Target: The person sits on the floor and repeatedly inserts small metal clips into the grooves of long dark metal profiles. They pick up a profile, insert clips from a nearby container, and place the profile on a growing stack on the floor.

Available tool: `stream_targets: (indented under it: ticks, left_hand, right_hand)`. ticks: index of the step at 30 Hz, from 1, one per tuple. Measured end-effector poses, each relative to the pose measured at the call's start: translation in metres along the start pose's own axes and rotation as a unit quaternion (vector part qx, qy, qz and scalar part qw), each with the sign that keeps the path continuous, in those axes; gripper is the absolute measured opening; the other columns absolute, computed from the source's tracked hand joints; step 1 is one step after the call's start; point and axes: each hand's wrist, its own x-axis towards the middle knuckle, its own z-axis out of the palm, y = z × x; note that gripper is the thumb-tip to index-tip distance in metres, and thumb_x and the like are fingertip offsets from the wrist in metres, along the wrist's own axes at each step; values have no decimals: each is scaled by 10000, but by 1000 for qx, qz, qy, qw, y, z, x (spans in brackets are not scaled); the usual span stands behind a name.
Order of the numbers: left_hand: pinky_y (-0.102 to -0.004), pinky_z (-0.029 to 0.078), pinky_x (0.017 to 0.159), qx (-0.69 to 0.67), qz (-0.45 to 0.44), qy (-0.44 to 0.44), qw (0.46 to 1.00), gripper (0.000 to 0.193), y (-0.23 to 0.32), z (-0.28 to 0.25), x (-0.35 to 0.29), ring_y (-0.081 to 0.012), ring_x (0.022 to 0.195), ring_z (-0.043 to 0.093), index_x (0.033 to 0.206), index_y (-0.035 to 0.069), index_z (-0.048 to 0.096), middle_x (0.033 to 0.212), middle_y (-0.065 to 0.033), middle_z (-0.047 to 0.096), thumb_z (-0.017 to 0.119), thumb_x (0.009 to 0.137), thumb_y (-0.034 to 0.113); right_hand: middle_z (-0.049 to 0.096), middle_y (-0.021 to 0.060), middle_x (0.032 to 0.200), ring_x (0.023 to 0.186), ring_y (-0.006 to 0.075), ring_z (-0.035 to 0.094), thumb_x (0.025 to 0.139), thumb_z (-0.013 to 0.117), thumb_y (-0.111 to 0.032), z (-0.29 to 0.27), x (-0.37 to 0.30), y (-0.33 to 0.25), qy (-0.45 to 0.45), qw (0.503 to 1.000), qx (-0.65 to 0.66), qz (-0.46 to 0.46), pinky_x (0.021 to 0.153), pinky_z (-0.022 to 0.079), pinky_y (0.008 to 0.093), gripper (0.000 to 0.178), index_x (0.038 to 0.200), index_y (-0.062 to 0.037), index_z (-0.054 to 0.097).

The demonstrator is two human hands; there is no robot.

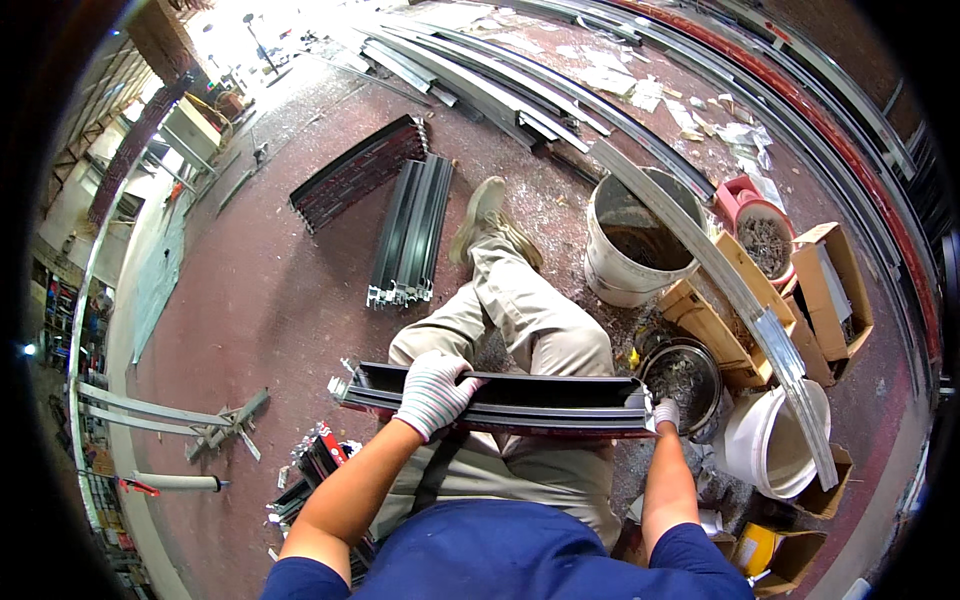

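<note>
A long black metal profile [545, 412] with grooves lies crosswise over my lap, silver fittings at both its ends. My left hand [436, 393], in a striped white glove, is closed around it left of the middle, thumb on top. At its right end is my right hand [667, 411], also gloved; its fingers look drawn together, and what they hold is too small to make out. Just beyond that hand stands a black bucket [690, 372] of small metal parts. On the floor ahead lie a stack of black profiles [412, 230] and another bundle [355, 172], both with end fittings.
To my right stand a white bucket [612, 270], a tipped white bucket [738, 455], a wooden box [705, 335], a red tub [733, 200] and cardboard boxes [825, 290]. A long metal strip [735, 285] leans across them. Long profiles [480, 85] lie farther off; more pieces [318, 460] are at my left.
</note>
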Motion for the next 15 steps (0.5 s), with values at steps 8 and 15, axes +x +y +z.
stream_targets:
  ticks: [8, 15]
  left_hand:
    - [-485, 531, 773, -23, 31, 11, 999, 238, 12, 6, 19, -364, 794, 683, 807, 83, 779, 768, -159, 703, 812, 848, 315]
    - [-503, 539, 733, 3, 7, 0, 1000, 272, -1, -6, -4, -390, 770, 706, 803, 88, 768, 767, -164, 722, 765, 887, 347]
  right_hand:
    - [710, 291, 1234, 1201, 464, 671, 852, 685, -175, -4, 27, 48, 43, 998, -54, -17, 950, 568, 498, 330, 1141, -36, 766]
    - [698, 329, 1184, 1198, 464, 667, 833, 632, -171, -8, -4, 10, 22, 995, -16, -91, 1023, 538, 501, 339, 1077, 4, 787]
